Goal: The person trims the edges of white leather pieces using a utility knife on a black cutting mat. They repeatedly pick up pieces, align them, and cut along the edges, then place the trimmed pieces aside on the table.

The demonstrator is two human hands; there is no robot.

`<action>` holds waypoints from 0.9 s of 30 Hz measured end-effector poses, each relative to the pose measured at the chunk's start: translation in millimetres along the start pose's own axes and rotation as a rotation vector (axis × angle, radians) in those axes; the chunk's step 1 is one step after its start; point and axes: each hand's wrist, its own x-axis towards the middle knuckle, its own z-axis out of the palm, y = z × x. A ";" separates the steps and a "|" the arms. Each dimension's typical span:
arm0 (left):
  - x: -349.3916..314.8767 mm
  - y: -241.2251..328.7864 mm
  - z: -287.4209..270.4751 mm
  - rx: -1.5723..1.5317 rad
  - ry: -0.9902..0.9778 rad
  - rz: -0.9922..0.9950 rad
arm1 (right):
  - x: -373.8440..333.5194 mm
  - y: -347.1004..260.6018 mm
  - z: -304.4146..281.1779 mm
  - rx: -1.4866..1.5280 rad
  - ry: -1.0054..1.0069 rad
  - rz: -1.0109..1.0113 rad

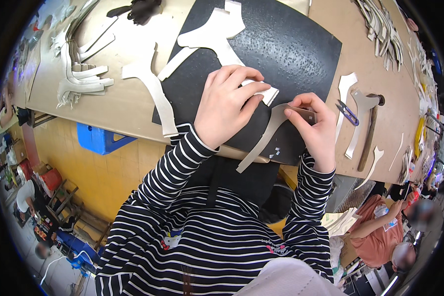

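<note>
My right hand (314, 129) pinches the upper end of a curved grey-beige strip (262, 144) between thumb and fingers. The strip's narrow tail hangs down over the table's near edge. Beside it, my left hand (226, 104) is closed around the end of a white Y-shaped piece (208, 30), perhaps leather or fabric. That piece stretches away across a black mat (291, 42), over other white pieces. Some tiny pale squares (276, 152) lie on the mat below the right hand.
Left of the mat lie a white Y-shaped piece (152, 84) and a stack of similar ones (76, 81). Thread snips (347, 112) and a hammer (369, 135) rest at right, near more cut pieces (379, 27). A blue stool (101, 139) stands below the table. Other people are nearby.
</note>
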 end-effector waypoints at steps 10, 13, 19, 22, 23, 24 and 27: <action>-0.7 -0.7 2.7 0.077 -0.041 -0.071 | 15.4 7.3 -4.3 -0.403 -0.041 -0.284; 0.4 -1.6 3.2 0.084 -0.060 -0.062 | 17.6 4.9 -6.5 -0.360 -0.051 -0.213; 1.6 -1.4 2.2 0.096 -0.101 -0.088 | 20.6 3.8 -5.0 -0.394 -0.071 -0.215; 1.9 -2.1 1.9 0.105 -0.101 -0.082 | 20.9 5.5 -2.7 -0.410 -0.049 -0.262; 1.9 -2.1 1.7 0.105 -0.104 -0.086 | 21.2 6.3 -2.1 -0.417 -0.051 -0.260; 1.9 -2.1 1.4 0.107 -0.106 -0.089 | 21.6 7.1 -1.7 -0.420 -0.045 -0.271; 2.0 -1.4 0.5 0.095 -0.111 -0.102 | 23.7 8.6 -2.0 -0.451 -0.042 -0.306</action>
